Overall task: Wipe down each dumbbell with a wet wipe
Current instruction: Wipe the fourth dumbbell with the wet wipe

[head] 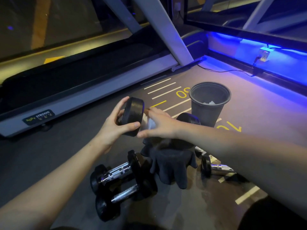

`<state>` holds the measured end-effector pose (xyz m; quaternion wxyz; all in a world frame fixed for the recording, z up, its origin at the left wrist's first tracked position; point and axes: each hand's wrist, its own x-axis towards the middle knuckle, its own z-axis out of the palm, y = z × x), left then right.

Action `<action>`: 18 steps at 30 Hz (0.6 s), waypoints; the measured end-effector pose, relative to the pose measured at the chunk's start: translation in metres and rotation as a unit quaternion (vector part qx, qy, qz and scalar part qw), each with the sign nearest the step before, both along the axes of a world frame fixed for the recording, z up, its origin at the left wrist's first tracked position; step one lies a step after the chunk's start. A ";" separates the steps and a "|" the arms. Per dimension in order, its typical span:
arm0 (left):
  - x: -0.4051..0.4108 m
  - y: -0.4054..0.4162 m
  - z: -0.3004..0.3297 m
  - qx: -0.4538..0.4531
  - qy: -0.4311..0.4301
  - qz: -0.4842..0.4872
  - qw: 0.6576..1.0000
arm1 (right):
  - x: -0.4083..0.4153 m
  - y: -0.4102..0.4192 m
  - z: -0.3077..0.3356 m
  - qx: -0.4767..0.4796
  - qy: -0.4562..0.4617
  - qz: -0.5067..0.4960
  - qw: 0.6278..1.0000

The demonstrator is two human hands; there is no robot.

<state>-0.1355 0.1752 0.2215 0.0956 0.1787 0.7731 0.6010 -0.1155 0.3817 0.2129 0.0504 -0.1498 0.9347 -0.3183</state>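
**Wiping the handle of the raised dumbbell**

I am holding a dumbbell up at the centre of the frame with my left hand, whose fingers and thumb are clamped around the near black end weight. My right hand is reaching in from the right, its fingers curled loosely around the white wet wipe, pressing it against the bar just beside that weight; the bar itself is hidden under the wipe and my hand, and the far end weight is only peeking out beyond my wrist.

To do this step well, I judge that I should be keeping the left grip steady, wrapping the wipe fully around the handle, and twisting along it so that the grooves are reached, then running the wipe over both end faces.

Below my hands, a dark cloth is lying draped over something on the floor. In the lower centre, two more dumbbells are lying side by side, touching, and another one is lying partly hidden under my right forearm at lower right. Whether those are wiped yet, I cannot tell. Above right of my hands, a black bin is standing upright with white scraps in it, near enough for dropping the used wipe. A treadmill is running across the upper left.
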 end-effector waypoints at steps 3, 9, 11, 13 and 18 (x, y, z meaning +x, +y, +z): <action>0.000 0.000 0.001 0.001 -0.006 -0.001 1.000 | -0.002 0.010 0.004 -0.044 -0.083 0.017 0.995; 0.001 0.001 0.002 0.003 -0.008 -0.002 1.000 | 0.000 0.011 0.001 0.009 -0.002 -0.035 0.999; 0.002 0.001 0.002 0.007 -0.009 -0.004 1.000 | 0.000 0.012 -0.002 0.020 0.037 -0.051 0.998; 0.002 0.002 0.003 0.010 -0.008 -0.007 1.000 | 0.001 0.011 -0.003 0.034 0.082 -0.045 0.995; 0.003 0.002 0.003 0.016 -0.010 -0.008 1.000 | 0.000 0.010 -0.005 0.038 0.216 -0.026 0.975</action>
